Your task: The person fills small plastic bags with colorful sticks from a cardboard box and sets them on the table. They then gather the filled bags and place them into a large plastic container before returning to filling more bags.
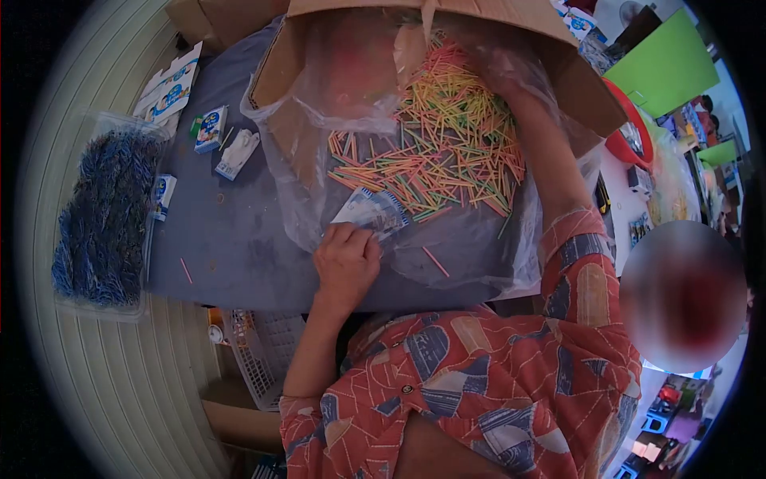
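Observation:
My left hand (347,259) is closed at the near side of the table, its curled fingers on the lower edge of small white-and-blue printed packets (371,211). A large heap of thin pink, yellow and green sticks (459,128) spills out over clear plastic just beyond them. My right hand (499,70) reaches into the mouth of an open cardboard box (590,96), at the far right of the heap. Plastic film and shadow cover its fingers, so their pose is hidden. The clear plastic liner (279,152) spreads from the box onto the table.
On the left stands a clear tub (144,291) full of dark blue twisted strands. Small printed boxes (211,129) and a white crumpled piece (238,154) lie on the grey table (239,247). A red basin (638,120) is at right; a white basket (259,359) sits below the table.

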A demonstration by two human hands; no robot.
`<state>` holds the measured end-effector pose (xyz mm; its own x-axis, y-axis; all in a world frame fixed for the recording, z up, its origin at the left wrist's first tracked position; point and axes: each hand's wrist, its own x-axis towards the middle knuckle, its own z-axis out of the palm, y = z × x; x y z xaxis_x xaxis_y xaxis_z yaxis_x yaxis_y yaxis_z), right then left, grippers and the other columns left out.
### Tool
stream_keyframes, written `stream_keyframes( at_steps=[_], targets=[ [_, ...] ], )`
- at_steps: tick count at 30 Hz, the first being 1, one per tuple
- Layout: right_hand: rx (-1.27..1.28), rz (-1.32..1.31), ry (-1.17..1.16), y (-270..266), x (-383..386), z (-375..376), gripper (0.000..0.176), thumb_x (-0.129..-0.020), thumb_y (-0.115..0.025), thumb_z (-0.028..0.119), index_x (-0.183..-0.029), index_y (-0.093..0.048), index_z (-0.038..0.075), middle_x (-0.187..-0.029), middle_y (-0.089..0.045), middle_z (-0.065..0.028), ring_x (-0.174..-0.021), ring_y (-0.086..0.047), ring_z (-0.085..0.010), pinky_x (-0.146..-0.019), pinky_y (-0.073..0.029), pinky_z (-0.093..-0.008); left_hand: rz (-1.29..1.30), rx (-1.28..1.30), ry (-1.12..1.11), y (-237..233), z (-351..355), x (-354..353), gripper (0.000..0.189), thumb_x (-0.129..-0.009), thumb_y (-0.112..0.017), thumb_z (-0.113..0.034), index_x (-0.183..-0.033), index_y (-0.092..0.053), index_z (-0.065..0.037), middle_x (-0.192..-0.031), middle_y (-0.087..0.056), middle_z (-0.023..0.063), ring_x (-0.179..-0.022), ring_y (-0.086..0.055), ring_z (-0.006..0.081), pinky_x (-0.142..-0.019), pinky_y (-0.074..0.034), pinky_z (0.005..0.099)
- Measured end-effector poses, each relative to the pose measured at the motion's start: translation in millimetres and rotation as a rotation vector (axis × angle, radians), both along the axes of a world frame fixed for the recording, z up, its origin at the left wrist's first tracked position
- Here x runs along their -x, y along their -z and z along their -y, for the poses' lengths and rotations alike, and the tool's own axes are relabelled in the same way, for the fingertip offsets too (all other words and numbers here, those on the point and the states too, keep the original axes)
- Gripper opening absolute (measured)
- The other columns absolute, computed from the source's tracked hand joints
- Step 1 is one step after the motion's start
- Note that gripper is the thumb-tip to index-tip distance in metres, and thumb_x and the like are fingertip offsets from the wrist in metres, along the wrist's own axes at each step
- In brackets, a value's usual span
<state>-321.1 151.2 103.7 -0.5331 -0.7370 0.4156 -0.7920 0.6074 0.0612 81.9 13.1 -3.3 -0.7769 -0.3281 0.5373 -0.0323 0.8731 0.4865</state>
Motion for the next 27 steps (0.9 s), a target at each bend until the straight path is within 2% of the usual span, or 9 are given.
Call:
stream_keyframes(
  at_steps=[4, 7, 10, 12, 16, 18, 19, 21, 27],
  targets=[
    [-0.012, 0.024, 0.098, -3.8, -20.8, -11.4, 0.048, -0.085, -0.065, 0.017, -0.131, -0.057, 0.007, -0.13, -0.059, -0.0094, -0.121, -0.053, -0.0272, -0.104, -0.042, -0.037, 0.132, -0.098, 0.082, -23.7, 3.0, -6.5, 0.016, -0.076, -0.073, -0.015, -0.089, -0.071, -0.005, -0.09, -0.064, 0.0082, -0.086, -0.06, 0.0298, -0.073, -0.052, 0.0404],
    [0.271, 0.154, 0.306, 70.5, 49.5, -11.2, 0.045, -0.086, -0.061, 0.021, -0.131, -0.059, 0.026, -0.122, -0.065, -0.0145, -0.113, -0.06, -0.0322, -0.094, -0.049, -0.0405, 0.174, -0.031, 0.06, -30.8, -6.7, -3.5, 0.018, -0.081, -0.07, -0.016, -0.094, -0.07, -0.003, -0.092, -0.064, 0.0117, -0.09, -0.059, 0.031, -0.078, -0.05, 0.0429],
    [0.584, 0.24, -0.144, 77.4, 58.8, -8.8, 0.049, -0.098, -0.046, 0.043, -0.128, -0.058, 0.007, -0.125, -0.061, -0.017, -0.116, -0.055, -0.0343, -0.1, -0.043, -0.0409, 0.204, 0.164, -0.037, -21.7, -21.8, 2.6, 0.016, -0.082, -0.068, -0.013, -0.095, -0.071, -0.005, -0.094, -0.063, 0.0115, -0.094, -0.058, 0.0314, -0.076, -0.05, 0.0419],
    [0.294, 0.308, 0.235, 77.2, 57.7, -0.5, 0.058, -0.097, -0.045, 0.054, -0.129, -0.058, 0.008, -0.124, -0.061, -0.0199, -0.117, -0.056, -0.034, -0.1, -0.043, -0.0424, 0.284, 0.291, -0.079, -13.8, -25.2, 6.6, 0.016, -0.082, -0.066, -0.011, -0.097, -0.069, -0.005, -0.095, -0.062, 0.0096, -0.09, -0.058, 0.032, -0.076, -0.051, 0.0424],
    [0.106, 0.237, 0.238, 27.5, -6.5, -24.8, 0.064, -0.098, -0.043, 0.057, -0.132, -0.056, 0.005, -0.126, -0.059, -0.0219, -0.117, -0.055, -0.0356, -0.097, -0.044, -0.0456, 0.165, 0.07, -0.017, -15.5, -10.3, 11.2, 0.019, -0.077, -0.066, -0.007, -0.095, -0.067, -0.005, -0.095, -0.062, 0.0082, -0.089, -0.059, 0.0316, -0.076, -0.052, 0.0423],
    [0.751, 0.106, -0.013, 68.6, 20.1, -9.2, 0.057, -0.101, -0.043, 0.05, -0.121, -0.06, -0.001, -0.108, -0.065, -0.0194, -0.101, -0.062, -0.0332, -0.087, -0.049, -0.0441, 0.11, 0.28, -0.087, -19.0, -8.9, 11.1, 0.017, -0.074, -0.066, -0.006, -0.092, -0.066, -0.005, -0.093, -0.062, 0.0087, -0.088, -0.06, 0.0322, -0.075, -0.052, 0.0435],
    [0.758, 0.113, -0.015, 71.3, 21.2, -10.4, 0.057, -0.101, -0.043, 0.05, -0.121, -0.06, -0.001, -0.108, -0.065, -0.0194, -0.101, -0.062, -0.0332, -0.087, -0.049, -0.0441, 0.115, 0.286, -0.09, -15.7, -12.1, 9.5, 0.017, -0.074, -0.066, -0.006, -0.092, -0.066, -0.005, -0.093, -0.062, 0.0087, -0.088, -0.06, 0.0322, -0.075, -0.052, 0.0435],
    [1.069, 1.108, -0.315, 66.4, 12.8, -17.3, 0.049, -0.104, -0.043, 0.044, -0.105, -0.061, -0.001, -0.077, -0.06, -0.0097, -0.08, -0.061, -0.0239, -0.075, -0.051, -0.0386, 0.226, 0.345, -0.114, -6.4, -21.7, 5.1, 0.011, -0.075, -0.066, -0.007, -0.086, -0.066, -0.005, -0.09, -0.062, 0.0105, -0.087, -0.061, 0.0329, -0.073, -0.052, 0.0447],
    [1.124, 1.53, -0.426, 53.0, -82.3, -27.4, 0.045, -0.105, -0.041, 0.043, -0.1, -0.057, 0.001, -0.06, -0.038, -0.0004, -0.064, -0.051, -0.0172, -0.069, -0.051, -0.0361, 0.156, 0.22, -0.096, -11.4, -15.5, 4.1, 0.007, -0.077, -0.067, -0.007, -0.083, -0.067, -0.004, -0.083, -0.064, 0.0103, -0.08, -0.063, 0.0318, -0.068, -0.052, 0.0441]
  ],
)
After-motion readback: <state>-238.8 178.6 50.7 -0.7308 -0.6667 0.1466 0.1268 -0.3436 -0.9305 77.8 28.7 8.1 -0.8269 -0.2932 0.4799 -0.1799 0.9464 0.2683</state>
